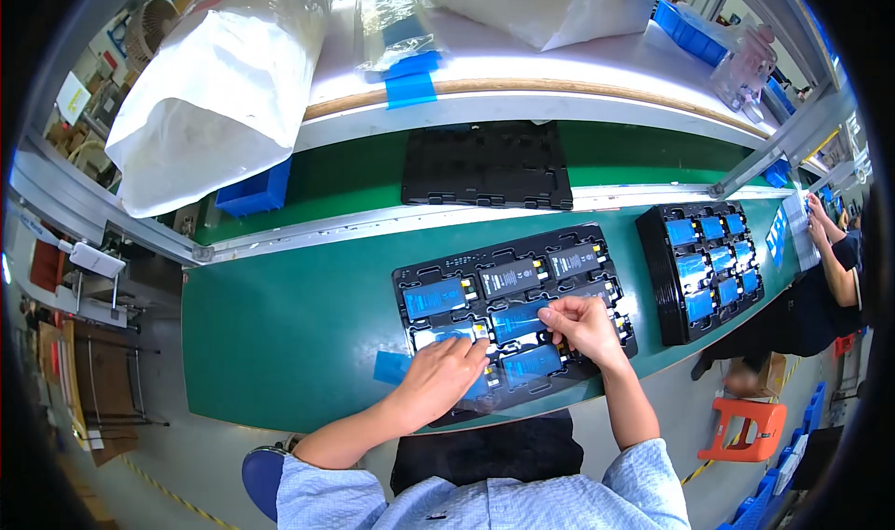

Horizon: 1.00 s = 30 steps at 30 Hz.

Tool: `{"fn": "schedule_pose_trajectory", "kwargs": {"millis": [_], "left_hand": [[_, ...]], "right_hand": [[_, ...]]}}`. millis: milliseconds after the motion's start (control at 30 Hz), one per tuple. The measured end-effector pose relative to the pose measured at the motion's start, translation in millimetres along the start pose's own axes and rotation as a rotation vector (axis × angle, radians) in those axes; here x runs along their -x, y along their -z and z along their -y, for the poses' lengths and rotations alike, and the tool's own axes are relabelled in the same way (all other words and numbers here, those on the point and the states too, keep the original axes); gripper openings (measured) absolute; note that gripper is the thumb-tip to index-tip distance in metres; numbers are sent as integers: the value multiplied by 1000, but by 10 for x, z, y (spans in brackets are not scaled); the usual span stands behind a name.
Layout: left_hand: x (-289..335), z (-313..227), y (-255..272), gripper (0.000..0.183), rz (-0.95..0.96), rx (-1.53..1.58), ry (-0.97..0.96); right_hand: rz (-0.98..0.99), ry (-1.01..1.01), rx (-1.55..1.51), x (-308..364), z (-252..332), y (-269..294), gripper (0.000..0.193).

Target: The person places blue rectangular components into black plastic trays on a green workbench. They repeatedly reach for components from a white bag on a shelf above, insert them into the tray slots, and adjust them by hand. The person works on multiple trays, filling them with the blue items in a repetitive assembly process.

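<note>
A black plastic tray [440, 267] lies on the green table in front of me, holding several flat battery packs in its pockets. Some packs have a blue film on top; others, like the dark battery pack [511, 278] in the far row, show a bare printed face. My right hand [587, 330] is closed in a pinch at the corner of the blue film [517, 322] on the middle pack. Over the near left of the tray, my left hand [440, 373] lies with fingers stretched onto a pack. A blue film strip [392, 367] sticks out beside it.
Right of my tray stands a stack of black trays [660, 288] with blue-covered packs on top. An empty black tray [485, 166] lies beyond the metal rail. White bags [214, 92] overhang the shelf. A co-worker [834, 260] is at the far right, near an orange stool [743, 427].
</note>
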<state>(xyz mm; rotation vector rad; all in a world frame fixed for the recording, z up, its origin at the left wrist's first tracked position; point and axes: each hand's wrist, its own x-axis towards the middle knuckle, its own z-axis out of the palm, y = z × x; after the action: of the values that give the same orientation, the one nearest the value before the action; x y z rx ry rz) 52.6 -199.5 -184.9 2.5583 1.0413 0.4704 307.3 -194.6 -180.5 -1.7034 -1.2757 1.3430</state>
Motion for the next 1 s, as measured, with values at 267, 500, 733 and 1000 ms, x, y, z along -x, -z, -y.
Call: {"fn": "schedule_pose_trajectory", "kwargs": {"millis": [267,500,733,1000], "left_hand": [[-20,-3,34,27,0,27,20],[-33,-5,51,29,24,5,15],[-66,-42,43,51,43,-128,-32],[-47,-42,-28,54,58,-193,-44]], "right_hand": [[-18,4,26,-11,19,-19,25],[-17,4,59,-4,63,-20,24],[-43,45,88,-20,24,-32,23],[-131,137,207,-2,15,-126,22]]}}
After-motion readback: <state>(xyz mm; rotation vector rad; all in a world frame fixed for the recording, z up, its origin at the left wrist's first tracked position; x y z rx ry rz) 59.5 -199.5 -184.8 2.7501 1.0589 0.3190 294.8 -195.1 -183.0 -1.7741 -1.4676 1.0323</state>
